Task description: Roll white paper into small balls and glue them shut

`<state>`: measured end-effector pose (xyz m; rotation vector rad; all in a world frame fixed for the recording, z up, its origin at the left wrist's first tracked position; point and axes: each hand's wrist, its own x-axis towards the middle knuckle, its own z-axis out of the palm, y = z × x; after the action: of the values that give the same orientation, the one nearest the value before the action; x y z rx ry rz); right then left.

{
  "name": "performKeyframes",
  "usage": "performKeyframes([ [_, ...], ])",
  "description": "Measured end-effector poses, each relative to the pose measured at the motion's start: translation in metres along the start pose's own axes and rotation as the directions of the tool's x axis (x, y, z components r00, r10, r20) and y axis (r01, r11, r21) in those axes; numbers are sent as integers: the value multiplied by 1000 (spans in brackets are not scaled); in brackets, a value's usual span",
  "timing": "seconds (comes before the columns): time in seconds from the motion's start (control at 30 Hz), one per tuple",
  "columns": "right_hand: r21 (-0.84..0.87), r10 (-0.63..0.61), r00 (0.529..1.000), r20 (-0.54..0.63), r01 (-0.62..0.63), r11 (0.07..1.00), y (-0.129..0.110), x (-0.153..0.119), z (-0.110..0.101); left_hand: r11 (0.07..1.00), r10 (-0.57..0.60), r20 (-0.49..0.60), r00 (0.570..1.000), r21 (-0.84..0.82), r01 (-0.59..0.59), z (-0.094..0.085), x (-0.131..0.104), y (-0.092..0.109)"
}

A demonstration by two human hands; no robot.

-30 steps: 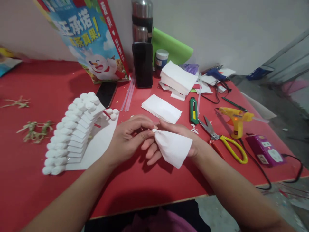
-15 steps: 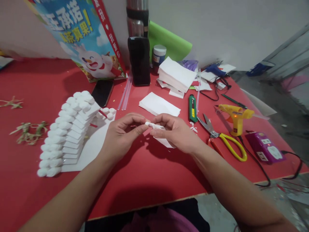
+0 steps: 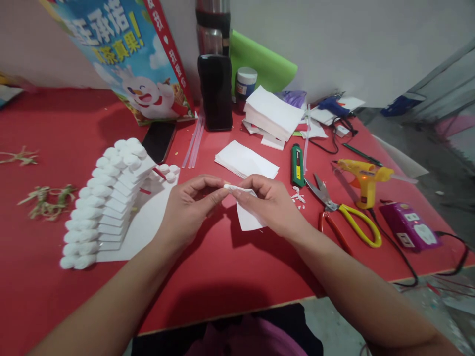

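A small white sheet of paper (image 3: 251,217) is held between both hands over the red table, its upper edge rolled or folded. My left hand (image 3: 191,205) pinches the left end of that edge between thumb and forefinger. With thumb and curled fingers, my right hand (image 3: 269,202) grips the paper farther right; its lower part hangs below the thumb. Left of my hands stands a curved white model (image 3: 111,207) made of stepped paper pieces with rounded white rolls along its outer side. Behind the hands lies a stack of white paper (image 3: 247,159).
To the right lie a green cutter (image 3: 297,164), scissors (image 3: 341,210), a yellow glue gun (image 3: 363,178) and a purple power box (image 3: 410,225) with cords. A phone (image 3: 215,94) stands upright behind, near clear sticks (image 3: 195,143). Dry twisted strands (image 3: 48,200) lie far left.
The paper has turned in my fingers, so more of its flat lower part now hangs down below my right thumb. Both hands keep nearly the same place. The view has shifted slightly.
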<state>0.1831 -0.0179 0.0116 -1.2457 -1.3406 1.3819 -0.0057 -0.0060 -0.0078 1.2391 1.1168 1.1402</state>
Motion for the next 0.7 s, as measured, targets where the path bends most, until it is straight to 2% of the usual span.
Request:
performKeyframes([
  [0.1, -162, -112, 985, -129, 90, 983, 3, -3, 5, 999, -28, -25, 999, -20, 28, 7, -4, 2],
  [0.2, -312, -281, 945, -166, 220, 924, 5, -8, 10, 998, 64, -49, 997, 18, -63, 12, -9, 7],
  [0.33, -379, -420, 906, -60, 368, 849, 3, -13, 7, 989, 141, -45, 989, 49, -139, 8, -10, 13],
  [0.4, -398, -475, 879, 30, 447, 801, 0, -13, 2, 991, 132, 11, 991, 17, -133, 4, -8, 15],
  [0.53, -387, -495, 849, 186, 526, 758, -5, -12, -10, 997, 73, 170, 983, -30, -69, -4, -2, 18],
  [0.7, -352, -496, 827, 262, 561, 749, -5, -9, -18, 996, -75, 268, 961, -26, 85, -8, 0, 19],
])
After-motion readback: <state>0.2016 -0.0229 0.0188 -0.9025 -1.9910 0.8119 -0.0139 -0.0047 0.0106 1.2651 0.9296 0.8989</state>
